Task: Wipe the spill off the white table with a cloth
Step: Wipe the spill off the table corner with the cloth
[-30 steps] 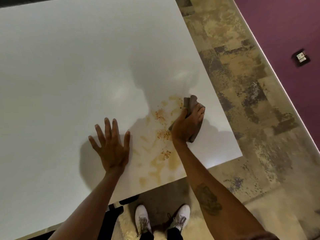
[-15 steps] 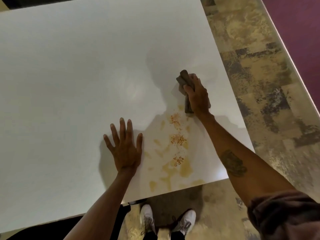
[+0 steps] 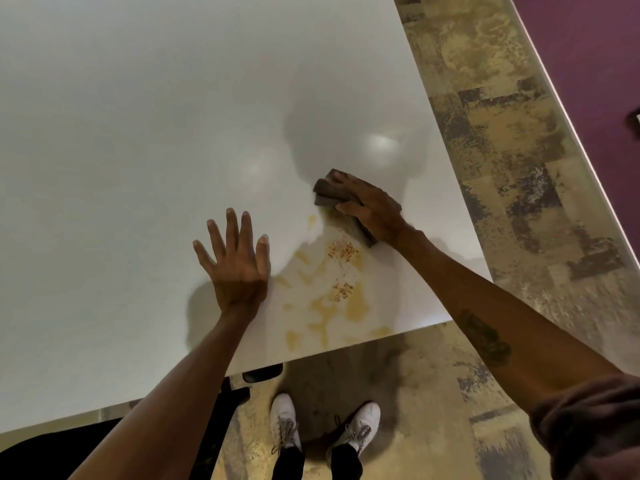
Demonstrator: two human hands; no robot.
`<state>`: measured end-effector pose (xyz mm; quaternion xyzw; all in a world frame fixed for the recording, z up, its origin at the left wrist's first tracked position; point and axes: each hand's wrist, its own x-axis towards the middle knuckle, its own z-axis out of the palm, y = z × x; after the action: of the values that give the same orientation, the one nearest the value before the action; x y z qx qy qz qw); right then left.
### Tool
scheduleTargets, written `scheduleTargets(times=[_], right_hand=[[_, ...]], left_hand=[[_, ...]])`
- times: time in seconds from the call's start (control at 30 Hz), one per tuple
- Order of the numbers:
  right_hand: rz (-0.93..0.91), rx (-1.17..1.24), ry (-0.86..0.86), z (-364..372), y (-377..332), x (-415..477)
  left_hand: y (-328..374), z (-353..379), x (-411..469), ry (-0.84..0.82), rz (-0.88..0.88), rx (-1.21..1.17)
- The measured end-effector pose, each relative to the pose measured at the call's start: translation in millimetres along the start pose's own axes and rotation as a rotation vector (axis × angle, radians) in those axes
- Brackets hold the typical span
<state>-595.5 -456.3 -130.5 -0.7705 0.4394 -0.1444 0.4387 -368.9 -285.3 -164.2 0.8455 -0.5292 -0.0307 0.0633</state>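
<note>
A yellowish-brown spill point(image 3: 330, 292) with reddish flecks spreads over the near right corner of the white table point(image 3: 138, 133). My right hand point(image 3: 372, 206) presses a folded dark brown cloth point(image 3: 327, 192) flat on the table at the spill's far edge, fingers over the cloth. My left hand point(image 3: 237, 261) lies flat on the table just left of the spill, fingers spread, holding nothing.
The table's near edge point(image 3: 346, 346) and right edge point(image 3: 450, 150) border a mottled tan floor point(image 3: 502, 133). My white shoes point(image 3: 287, 424) stand below the near edge. A dark chair part point(image 3: 261, 372) sits under the table. A purple wall point(image 3: 588, 46) runs along the right.
My right hand has swung the cloth from the spill's right side up and around to its far edge, then leftward. The left hand has stayed flat on the table.
</note>
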Motion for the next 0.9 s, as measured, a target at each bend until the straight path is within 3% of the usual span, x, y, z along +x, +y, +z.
scheduleTargets(times=[0.43, 0.67, 0.77, 0.9], right_hand=[[-0.125, -0.062, 0.028, 46.4, -3.2, -106.8], [-0.158, -0.056, 0.063, 63.2, -10.1, -152.3], [-0.169, -0.051, 0.168, 74.1, -15.8, -162.3], [0.036, -0.027, 0.477, 108.7, -43.6, -165.6]], left_hand=[[-4.9, -1.6, -4.3, -0.139, 0.001, -0.229], [-42.0, -8.5, -25.6, -0.187, 0.26, -0.249], [-55.3, -7.5, -41.8, -0.164, 0.226, -0.157], [-53.7, -8.8, -48.4, -0.129, 0.02, -0.034]])
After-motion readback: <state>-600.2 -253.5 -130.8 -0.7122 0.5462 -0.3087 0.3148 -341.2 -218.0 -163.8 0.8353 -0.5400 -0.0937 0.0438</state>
